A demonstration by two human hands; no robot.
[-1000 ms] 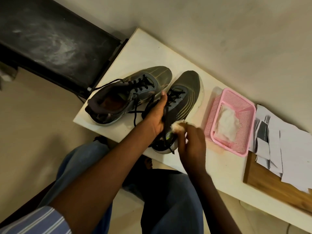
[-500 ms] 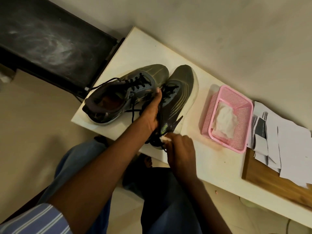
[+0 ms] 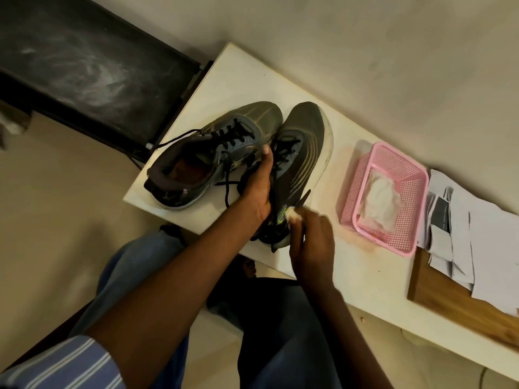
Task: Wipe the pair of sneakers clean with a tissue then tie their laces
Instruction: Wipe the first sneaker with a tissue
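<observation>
Right-hand sneaker (image 3: 302, 153) steadied at near table (image 3: 365, 279) edge by left hand (image 3: 257, 189), fingers wrapped over collar. Wadded tissue (image 3: 293, 217) pinched by right hand (image 3: 311, 248), pressed to heel side. Left-hand sneaker (image 3: 213, 153) set beside it, toes touching, near left table corner. Laces (image 3: 233, 136) seen loose on both. Judged: wiping stage underway; other sneaker's cleaning not confirmed; both lace ties left. Spare tissue lying in pink basket (image 3: 393, 158).

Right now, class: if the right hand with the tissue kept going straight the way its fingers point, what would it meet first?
The right hand presses its tissue against the heel side of the right-hand sneaker, so it would probably meet that sneaker first, though depth is uncertain.
</observation>
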